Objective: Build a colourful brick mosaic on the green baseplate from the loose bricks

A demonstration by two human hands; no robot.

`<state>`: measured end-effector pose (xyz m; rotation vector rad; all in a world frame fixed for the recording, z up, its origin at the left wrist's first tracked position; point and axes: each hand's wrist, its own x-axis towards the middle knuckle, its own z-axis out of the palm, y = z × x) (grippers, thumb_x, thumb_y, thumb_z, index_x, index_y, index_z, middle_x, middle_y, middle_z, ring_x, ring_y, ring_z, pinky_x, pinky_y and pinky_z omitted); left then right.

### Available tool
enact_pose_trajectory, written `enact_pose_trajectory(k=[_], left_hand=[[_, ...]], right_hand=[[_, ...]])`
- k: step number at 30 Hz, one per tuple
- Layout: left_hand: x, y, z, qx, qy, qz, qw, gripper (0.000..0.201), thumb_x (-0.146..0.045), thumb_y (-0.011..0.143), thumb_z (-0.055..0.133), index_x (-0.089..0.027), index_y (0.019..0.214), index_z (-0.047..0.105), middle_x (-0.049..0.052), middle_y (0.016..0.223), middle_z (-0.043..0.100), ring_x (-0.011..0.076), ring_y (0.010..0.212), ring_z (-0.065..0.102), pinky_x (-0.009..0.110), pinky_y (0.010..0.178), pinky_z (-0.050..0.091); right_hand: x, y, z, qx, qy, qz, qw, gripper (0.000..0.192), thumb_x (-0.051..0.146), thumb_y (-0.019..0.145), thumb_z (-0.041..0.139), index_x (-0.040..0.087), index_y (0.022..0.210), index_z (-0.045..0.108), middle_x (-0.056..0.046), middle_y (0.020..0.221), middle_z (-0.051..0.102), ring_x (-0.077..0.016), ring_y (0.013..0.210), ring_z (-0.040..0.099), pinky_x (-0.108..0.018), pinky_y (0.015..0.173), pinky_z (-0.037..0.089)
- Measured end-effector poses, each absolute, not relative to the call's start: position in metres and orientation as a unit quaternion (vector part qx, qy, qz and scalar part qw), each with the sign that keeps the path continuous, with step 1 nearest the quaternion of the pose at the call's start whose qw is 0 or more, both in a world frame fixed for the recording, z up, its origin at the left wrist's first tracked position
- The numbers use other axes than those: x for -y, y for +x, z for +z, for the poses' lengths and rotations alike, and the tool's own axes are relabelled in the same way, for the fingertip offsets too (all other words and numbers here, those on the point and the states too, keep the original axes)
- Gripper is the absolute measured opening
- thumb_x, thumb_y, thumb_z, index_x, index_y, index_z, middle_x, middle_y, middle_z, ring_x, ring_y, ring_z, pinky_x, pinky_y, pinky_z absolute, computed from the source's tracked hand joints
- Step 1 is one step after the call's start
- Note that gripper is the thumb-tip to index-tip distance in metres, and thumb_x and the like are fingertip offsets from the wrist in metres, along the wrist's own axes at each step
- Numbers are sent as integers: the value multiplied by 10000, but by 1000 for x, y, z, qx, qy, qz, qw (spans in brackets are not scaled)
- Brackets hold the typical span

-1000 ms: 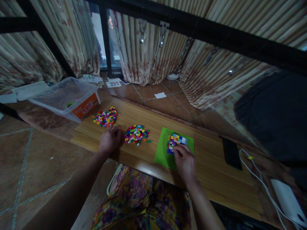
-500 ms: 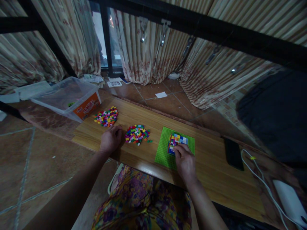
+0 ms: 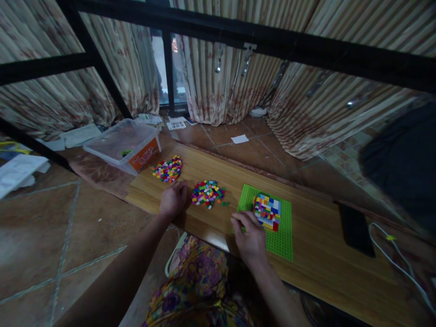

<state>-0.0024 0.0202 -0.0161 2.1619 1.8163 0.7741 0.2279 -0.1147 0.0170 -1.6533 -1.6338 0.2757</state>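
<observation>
My left hand point(image 3: 173, 199) rests on the wooden table beside two piles of small colourful bricks, its fingers curled closed; anything inside them is hidden. The nearer brick pile point(image 3: 207, 193) lies just right of it, and the farther brick pile point(image 3: 168, 169) is behind it. On the green baseplate point(image 3: 284, 240) sits a flat, many-coloured brick build point(image 3: 267, 210). Over the baseplate's left edge is my right hand point(image 3: 249, 236), apart from the build's top, with thumb and fingers drawn together. Whether a brick is between those fingertips is too small to make out.
A clear plastic box point(image 3: 116, 141) with an orange label stands at the table's far left end. A dark phone point(image 3: 356, 229) lies to the right, near a white cable point(image 3: 397, 259). Papers and striped curtains point(image 3: 211, 91) are beyond the wooden table point(image 3: 316, 236).
My right hand has drawn back leftward off the brick build, uncovering its top. The left hand stays by the piles. The whole view has shifted with my head.
</observation>
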Motion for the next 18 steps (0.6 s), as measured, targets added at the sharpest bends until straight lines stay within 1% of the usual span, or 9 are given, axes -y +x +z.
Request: enact_pose_trajectory(k=[3, 6, 11, 14, 18], left_hand=[[-19, -2, -14, -614, 736, 265, 109, 279, -311, 878, 398, -198, 925, 649, 74, 920, 676, 184, 824, 633, 264, 721, 455], [-19, -2, -14, -608, 740, 264, 112, 273, -308, 877, 400, -203, 920, 649, 70, 907, 679, 183, 828, 632, 264, 727, 454], [-20, -4, -15, -601, 743, 274, 109, 275, -303, 877, 398, -198, 904, 650, 65, 888, 681, 183, 828, 632, 265, 742, 457], [-21, -4, -14, -598, 743, 281, 109, 277, -308, 876, 398, -199, 901, 652, 69, 921, 689, 186, 848, 634, 265, 757, 461], [-22, -3, -13, -607, 734, 281, 112, 281, -323, 864, 412, -200, 916, 659, 71, 960, 697, 189, 865, 642, 263, 763, 472]], right_hand=[[99, 197, 4, 665, -642, 147, 351, 183, 242, 880, 516, 220, 1006, 646, -57, 951, 638, -195, 894, 603, -318, 805, 489], [81, 178, -6, 668, -657, 148, 316, 200, 251, 849, 567, 207, 1036, 621, -66, 957, 627, -221, 911, 593, -346, 812, 476], [64, 169, -9, 661, -686, 123, 276, 117, 214, 845, 572, 207, 957, 604, -66, 944, 620, -217, 894, 578, -323, 783, 448], [63, 169, -10, 663, -696, 112, 252, 67, 192, 868, 543, 211, 904, 595, -59, 919, 614, -208, 877, 572, -308, 765, 435], [63, 168, -11, 668, -699, 102, 234, 63, 202, 891, 523, 214, 904, 584, -60, 955, 605, -200, 894, 560, -301, 767, 431]])
